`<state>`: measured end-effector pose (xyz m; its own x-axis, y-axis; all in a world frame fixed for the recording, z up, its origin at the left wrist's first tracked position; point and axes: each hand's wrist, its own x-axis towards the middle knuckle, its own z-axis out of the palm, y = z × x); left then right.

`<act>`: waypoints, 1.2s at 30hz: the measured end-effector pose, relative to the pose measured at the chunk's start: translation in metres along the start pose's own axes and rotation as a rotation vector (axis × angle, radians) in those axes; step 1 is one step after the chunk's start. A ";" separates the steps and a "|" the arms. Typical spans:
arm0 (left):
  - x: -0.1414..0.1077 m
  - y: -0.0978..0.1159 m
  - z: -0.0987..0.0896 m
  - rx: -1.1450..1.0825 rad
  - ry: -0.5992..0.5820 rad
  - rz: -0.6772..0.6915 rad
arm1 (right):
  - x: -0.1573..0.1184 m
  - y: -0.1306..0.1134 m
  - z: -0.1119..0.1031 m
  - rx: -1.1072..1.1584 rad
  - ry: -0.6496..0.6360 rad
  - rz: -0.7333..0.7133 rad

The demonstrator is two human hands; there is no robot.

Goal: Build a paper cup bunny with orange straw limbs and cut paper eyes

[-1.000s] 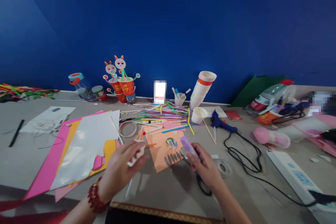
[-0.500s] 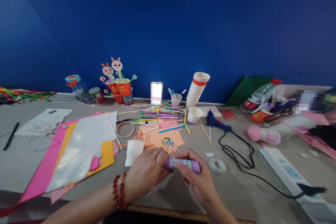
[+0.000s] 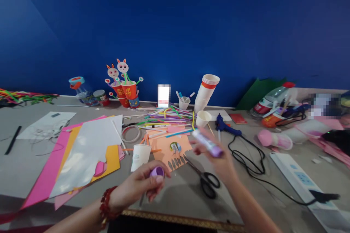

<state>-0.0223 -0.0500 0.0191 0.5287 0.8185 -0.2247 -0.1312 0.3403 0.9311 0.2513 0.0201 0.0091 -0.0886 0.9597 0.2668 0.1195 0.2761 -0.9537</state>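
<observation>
My left hand [image 3: 146, 182] is closed round a purple cap [image 3: 158, 171], its hollow end facing up, near the table's front edge. In my right hand [image 3: 218, 158], slightly blurred, is a purple-and-white glue stick [image 3: 207, 143], its pale end pointing up and to the left. Between the hands lie black-handled scissors [image 3: 209, 185], blades towards a cut sheet of orange paper [image 3: 164, 149]. A white paper cup [image 3: 141, 155] with orange strips coming out of it stands just beyond my left hand.
Coloured paper sheets [image 3: 79, 153] lie at left. Many straws [image 3: 169, 118] are heaped at the back centre, beside stacked paper cups [image 3: 205, 93]. On the right are a blue glue gun [image 3: 226, 127], its looping black cord [image 3: 246, 164] and a power strip [image 3: 298, 174].
The purple cap has come off the glue stick. My left hand has moved left and nearer with the cap; my right hand has lifted the glue stick up and right, uncovering the scissors.
</observation>
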 end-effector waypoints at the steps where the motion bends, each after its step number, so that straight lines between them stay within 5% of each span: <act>1: 0.001 -0.001 0.003 0.013 0.018 0.033 | 0.007 0.011 0.009 -0.125 -0.181 -0.002; 5: 0.000 -0.013 0.013 0.068 0.015 0.039 | 0.037 0.046 0.035 -0.575 -0.586 -0.229; 10: -0.010 -0.042 0.011 0.030 0.027 -0.009 | 0.058 0.057 0.035 -0.727 -0.818 -0.360; 13: -0.013 -0.056 0.005 -0.029 0.062 -0.016 | 0.060 0.057 0.030 -0.799 -0.842 -0.402; 22: -0.002 -0.056 0.007 -0.138 0.219 0.093 | 0.049 0.051 0.020 -0.485 -0.442 -0.241; 26: 0.018 -0.043 0.014 -0.146 0.324 0.239 | 0.014 0.026 0.043 -0.087 -0.099 -0.063; 31: 0.037 -0.033 0.024 -0.135 0.537 0.265 | -0.031 0.005 0.080 0.133 0.014 -0.043; 36: 0.037 -0.032 0.028 -0.045 0.618 0.342 | -0.043 0.006 0.100 0.178 0.139 -0.062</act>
<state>0.0247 -0.0435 -0.0107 -0.1198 0.9912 -0.0560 -0.2462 0.0250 0.9689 0.1571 -0.0248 -0.0220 0.0483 0.9425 0.3307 -0.0598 0.3332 -0.9410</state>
